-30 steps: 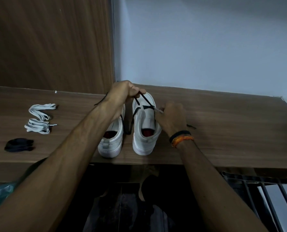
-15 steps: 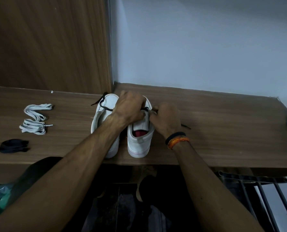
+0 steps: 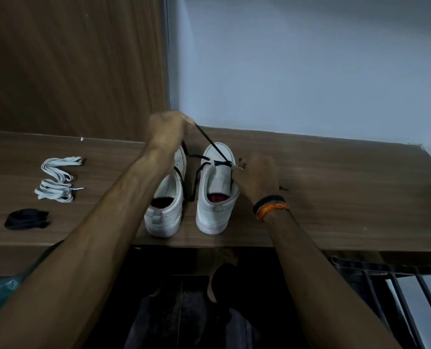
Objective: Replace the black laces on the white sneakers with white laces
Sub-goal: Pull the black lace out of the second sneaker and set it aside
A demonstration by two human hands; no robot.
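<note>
Here the wooden shelf (image 3: pixel 335 187) carries everything at a reachable height, against the wall. The two white sneakers (image 3: pixel 215 197) stand side by side near its front edge, heels toward the person, which puts the eyelets within easy reach of both hands. The left hand (image 3: pixel 167 129) is raised above the toes with its fingers pinched on the black lace (image 3: pixel 210 143), drawing it taut up and away; that pull looks meant to slide the lace out through the right shoe's eyelets. The right hand (image 3: pixel 257 176) sits just beside that shoe's upper, fingers curled at the lace crossing, probably steadying the shoe or feeding the lace; what exactly it pinches is hard to tell. Loose black lace also trails over the left shoe, so unlacing seems only partly done. Well apart on the left lie the bundled white laces (image 3: pixel 58 178), kept ready, and nearer the edge a small black bundle (image 3: pixel 26 219), possibly socks or a removed lace.
</note>
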